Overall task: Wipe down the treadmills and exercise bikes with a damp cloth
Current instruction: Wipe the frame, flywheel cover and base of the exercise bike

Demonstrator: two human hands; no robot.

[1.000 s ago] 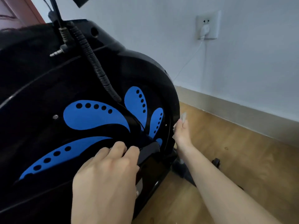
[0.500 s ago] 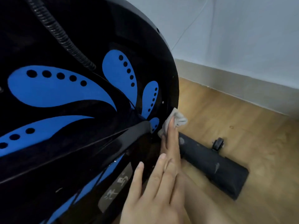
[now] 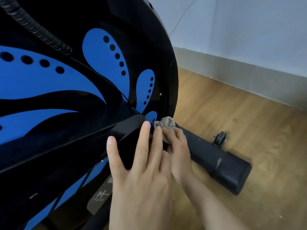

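The right hand has its fingers closed around one bunched grey cloth, pressed to the lower rim of the exercise bike housing. The left hand lies flat, fingers spread and empty, on the housing, partly covering the right. One stabiliser bar and one caster wheel sit on the wooden floor behind; the bike's upper part is cut off.

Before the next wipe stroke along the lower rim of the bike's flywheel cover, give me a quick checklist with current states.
1. Cloth gripped in right hand: ok.
2. Cloth touching the flywheel cover rim: ok.
3. Left hand bracing flat on the cover: ok.
4. Left fingers clear of the cloth's path: not ok, they lie right beside it.
5. Cloth damp: cannot tell.
6. Base bar wiped: not ok, pale scuffs show.
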